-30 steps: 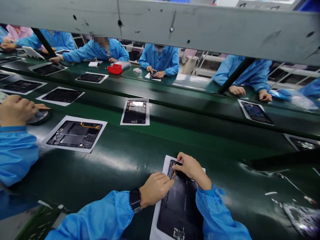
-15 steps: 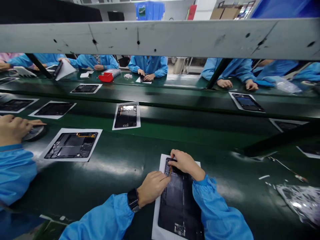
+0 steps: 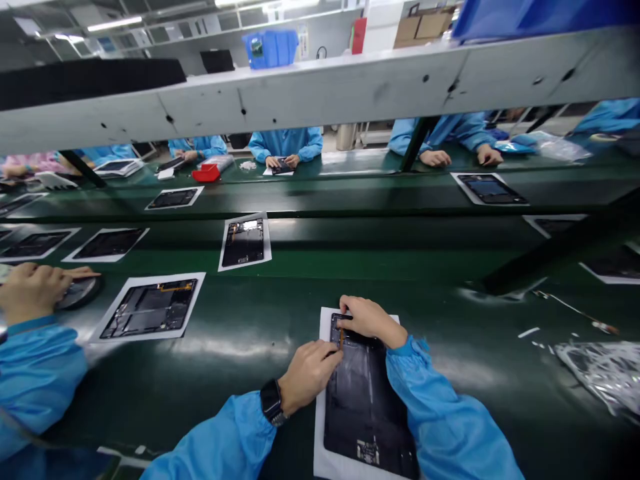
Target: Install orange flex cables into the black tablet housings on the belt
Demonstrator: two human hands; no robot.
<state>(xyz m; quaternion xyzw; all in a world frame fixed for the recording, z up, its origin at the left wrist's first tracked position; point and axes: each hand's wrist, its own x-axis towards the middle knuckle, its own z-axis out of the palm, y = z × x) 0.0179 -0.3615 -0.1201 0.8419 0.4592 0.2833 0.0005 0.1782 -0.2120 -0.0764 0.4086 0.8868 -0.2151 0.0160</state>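
Note:
An opened tablet [image 3: 367,407] with a dark inside lies on a white sheet [image 3: 320,437] in front of me. Over its upper left part runs a thin orange flex cable [image 3: 341,339]. My left hand [image 3: 309,373], with a black watch at the wrist, is closed with thumb and forefinger at the cable's lower end. From the upper right, my right hand [image 3: 369,321] bends over the tablet's top edge, fingers pinched at the cable's upper end. Its fingertips partly hide the cable there.
Another opened tablet [image 3: 153,305] lies on a sheet to the left, near a co-worker's hand [image 3: 33,290]. More tablets, including one [image 3: 243,241], lie on the green line. A dark slanted post [image 3: 555,250] and clear plastic bag [image 3: 603,370] are at right. A grey beam [image 3: 300,100] crosses above.
The view has tilted upward and turned slightly. Both my hands keep nearly the same place on the tablet and cable. Across the line at far left, a raised sheet is no longer held up.

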